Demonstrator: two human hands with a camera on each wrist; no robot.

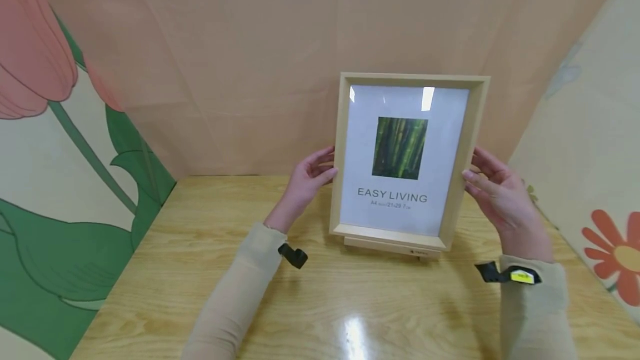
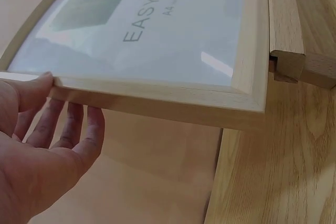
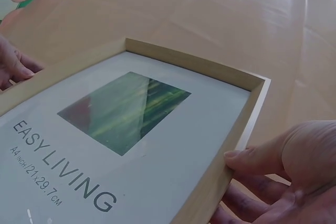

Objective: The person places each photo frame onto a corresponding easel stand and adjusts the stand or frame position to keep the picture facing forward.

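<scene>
A light wooden picture frame (image 1: 407, 157) stands upright and tilted slightly back, its lower edge right at a low wooden stand (image 1: 392, 247). Behind its clear front is a white sheet with a green bamboo picture and the words EASY LIVING. My left hand (image 1: 309, 179) holds the left side, thumb at the front edge and fingers behind, as the left wrist view also shows. On the opposite side, my right hand (image 1: 510, 199) grips the edge about mid-height, its thumb (image 3: 247, 160) on the front rim. In the left wrist view, the stand's notched end (image 2: 289, 61) shows beside the frame's bottom.
The stand rests on a wood-grain table (image 1: 200, 260). A plain pinkish backdrop (image 1: 240, 71) rises behind the table's back edge. Panels with a large tulip (image 1: 35, 43) and a red flower (image 1: 622, 254) flank the left and right sides.
</scene>
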